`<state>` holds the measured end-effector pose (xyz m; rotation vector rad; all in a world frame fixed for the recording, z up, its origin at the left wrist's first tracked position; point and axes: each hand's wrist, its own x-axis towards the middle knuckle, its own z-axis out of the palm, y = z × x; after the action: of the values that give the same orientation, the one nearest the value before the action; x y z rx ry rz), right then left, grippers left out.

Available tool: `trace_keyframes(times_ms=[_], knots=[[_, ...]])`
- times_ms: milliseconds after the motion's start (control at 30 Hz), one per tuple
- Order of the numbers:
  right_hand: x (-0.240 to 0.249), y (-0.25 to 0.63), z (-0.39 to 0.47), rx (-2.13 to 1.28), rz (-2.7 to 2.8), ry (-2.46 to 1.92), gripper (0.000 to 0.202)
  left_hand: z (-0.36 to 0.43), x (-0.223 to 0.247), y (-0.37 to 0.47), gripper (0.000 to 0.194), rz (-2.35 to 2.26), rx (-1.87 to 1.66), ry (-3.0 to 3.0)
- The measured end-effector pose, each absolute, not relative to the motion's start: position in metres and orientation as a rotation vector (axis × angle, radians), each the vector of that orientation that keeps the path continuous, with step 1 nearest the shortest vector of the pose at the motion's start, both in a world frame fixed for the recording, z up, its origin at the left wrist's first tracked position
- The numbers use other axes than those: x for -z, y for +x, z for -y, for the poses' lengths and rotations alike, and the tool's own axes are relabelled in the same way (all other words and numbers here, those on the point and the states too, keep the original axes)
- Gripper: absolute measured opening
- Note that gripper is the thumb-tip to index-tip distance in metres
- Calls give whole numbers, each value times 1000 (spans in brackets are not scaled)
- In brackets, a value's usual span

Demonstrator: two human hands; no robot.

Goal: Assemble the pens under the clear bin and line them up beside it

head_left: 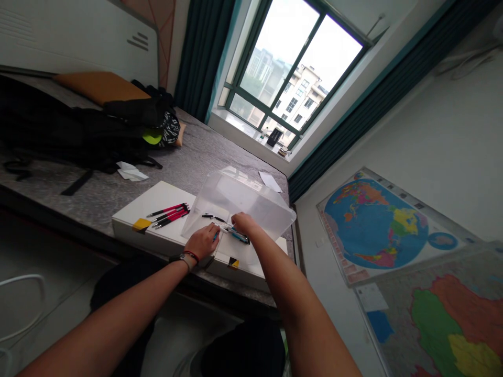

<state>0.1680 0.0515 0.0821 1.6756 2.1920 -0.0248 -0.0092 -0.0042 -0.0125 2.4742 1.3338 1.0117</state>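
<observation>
My left hand (202, 242) is closed, with the blue end of a pen (216, 237) showing at its fingertips. Close to its right, my right hand (242, 223) has its fingers curled down; what they hold, if anything, is hidden. Beside and below it lie several blue and black pens (239, 236). A dark pen (212, 216) lies just beyond the left fingertips. Behind both hands stands a translucent plastic bin (243, 195), tilted on its side. Several red-and-black pens (168, 214) lie in a group to the left, on a white box (135, 212).
Under my right forearm, a second white box part carries a yellow-black tab (233, 262). Crumpled paper (132, 172), a black bag (78, 128) and a white sheet (270, 181) lie on the grey surface (184, 157). A wall with maps (377, 225) bounds the right side.
</observation>
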Motion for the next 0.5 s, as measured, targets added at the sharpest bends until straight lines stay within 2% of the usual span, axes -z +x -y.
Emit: trace_keyframes(times_ms=[500], knots=[[-57,140,-62,124,-2362,1614,21,3,18,-8,17,-1346,-1010,2476]])
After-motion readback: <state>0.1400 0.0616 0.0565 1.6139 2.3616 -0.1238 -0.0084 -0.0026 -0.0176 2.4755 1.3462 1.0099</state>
